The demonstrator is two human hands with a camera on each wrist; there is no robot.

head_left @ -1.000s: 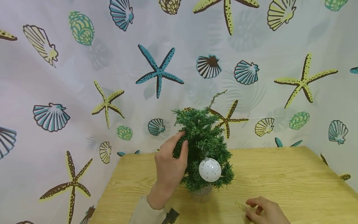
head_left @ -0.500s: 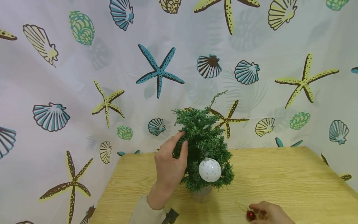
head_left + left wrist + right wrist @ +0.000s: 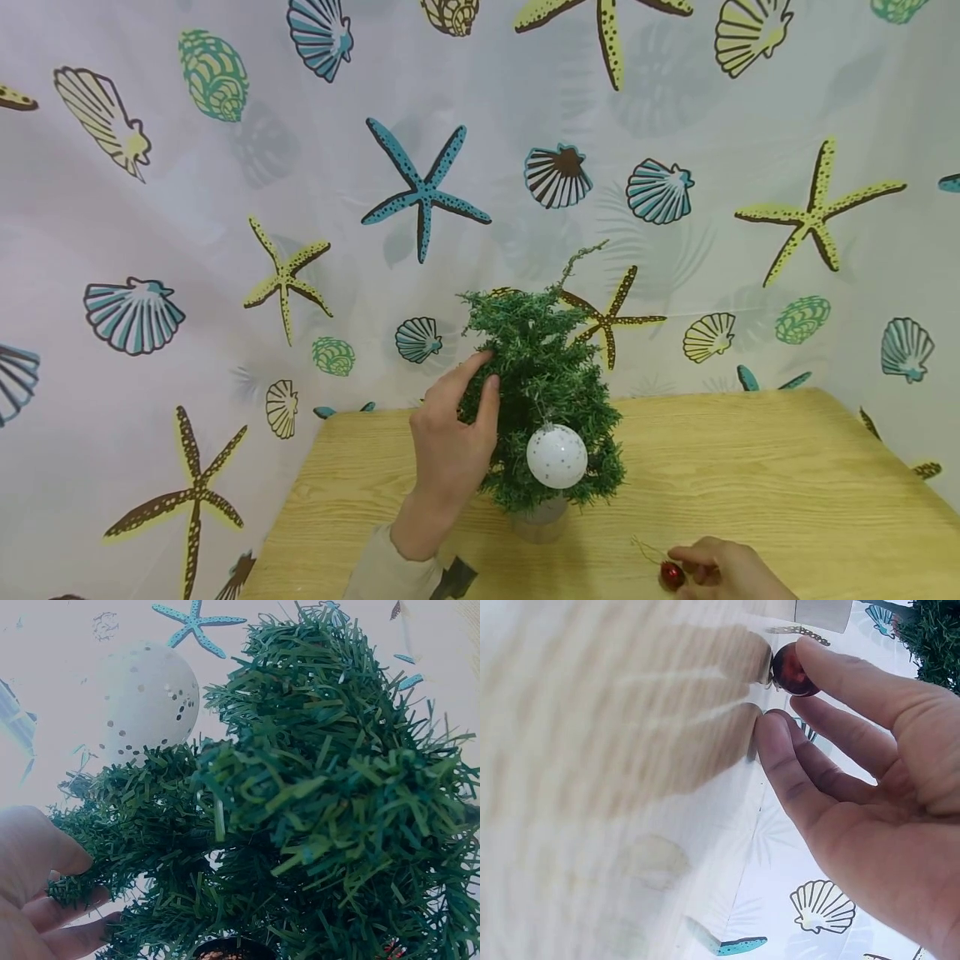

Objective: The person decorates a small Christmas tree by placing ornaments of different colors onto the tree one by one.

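A small artificial Christmas tree stands upright in a pale base. From its front hangs a large white Christmas ball with silvery dots. At the tree's left side my left hand holds a branch, its thumb on one side and fingers on the other; some fingertips are hidden in the greenery. A small red Christmas ball with a gold string lies on the table, right of the tree. My right hand is beside it: the index fingertip touches the ball, while the thumb is apart from it.
The wood-grain table spreads out around the tree. Behind and at both sides hangs a white curtain printed with shells and starfish. A dark object sits at my left sleeve.
My right hand has shifted slightly right and its fingers have spread, so the red ball, hidden before, now shows. My left hand stays at the tree. The head view has tilted a little.
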